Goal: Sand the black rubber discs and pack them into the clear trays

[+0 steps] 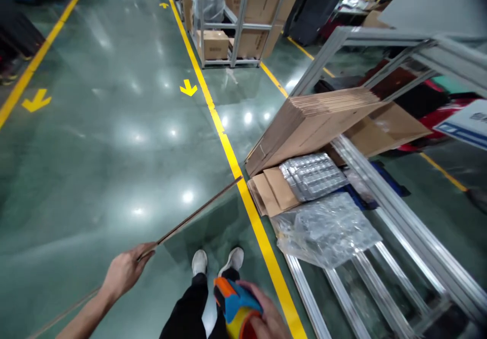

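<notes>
Seen edge-on, a thin brown cardboard sheet [198,211] is pinched by my left hand [127,269] near its upper edge. The sheet's far end reaches the yellow floor line. My right hand [266,312], at the bottom centre, is wrapped round a blue, orange and yellow tape dispenser [238,302], partly blurred and cut off by the frame's lower edge. The dispenser is over my legs, to the right of the sheet and apart from it.
On the right, a metal rack [384,197] holds a stack of flat cardboard [315,126], clear plastic trays [314,175] and a plastic bag [329,230]. Another rack with boxes [215,44] stands ahead. Yellow lines [224,141] cross the green floor.
</notes>
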### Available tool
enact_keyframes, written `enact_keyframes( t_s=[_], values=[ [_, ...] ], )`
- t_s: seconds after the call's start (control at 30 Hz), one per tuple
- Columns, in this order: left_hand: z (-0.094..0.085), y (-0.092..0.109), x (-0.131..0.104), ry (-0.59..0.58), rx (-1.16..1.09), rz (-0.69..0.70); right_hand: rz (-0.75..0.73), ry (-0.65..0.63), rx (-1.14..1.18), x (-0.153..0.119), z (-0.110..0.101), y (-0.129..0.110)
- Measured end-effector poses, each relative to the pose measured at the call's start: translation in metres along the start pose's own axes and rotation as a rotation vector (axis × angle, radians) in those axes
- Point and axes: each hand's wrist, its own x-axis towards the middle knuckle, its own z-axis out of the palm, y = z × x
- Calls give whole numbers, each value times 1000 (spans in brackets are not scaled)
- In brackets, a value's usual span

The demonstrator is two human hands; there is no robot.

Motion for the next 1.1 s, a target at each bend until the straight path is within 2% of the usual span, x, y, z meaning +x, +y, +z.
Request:
enact_keyframes(
  t_s=[0.1, 0.23, 0.33, 0.43, 0.57, 0.7, 0.77, 0.87, 1.0, 1.1],
  values=[
    [30, 22, 7, -35, -15, 25, -160, -161, -373, 31, 21, -22],
    [89, 45, 43, -121, -63, 17, -461, -244, -760, 78, 53, -39],
    [127, 47, 63, -198, -162, 42, -678, -268, -963, 119, 76, -36],
    [146, 35, 66, -260, -268, 61, -753, -315, -1054, 160, 91, -24],
    [147, -4, 47, -297, -390, 23, -777, -340, -1109, 196, 100, -6],
    [134, -49, 26, -300, -465, -102, -807, -343, -1157, 207, 103, 7],
    [128, -64, 23, -285, -480, -147, -820, -347, -1179, 207, 102, 15],
    [123, -74, 27, -188, -443, -156, -839, -369, -1216, 204, 97, 27],
    [126, -73, 29, -22, -280, -84, -832, -389, -1260, 199, 97, 32],
    [134, -70, 22, -56, -181, 37, -836, -407, -1282, 196, 118, 25]
  ],
)
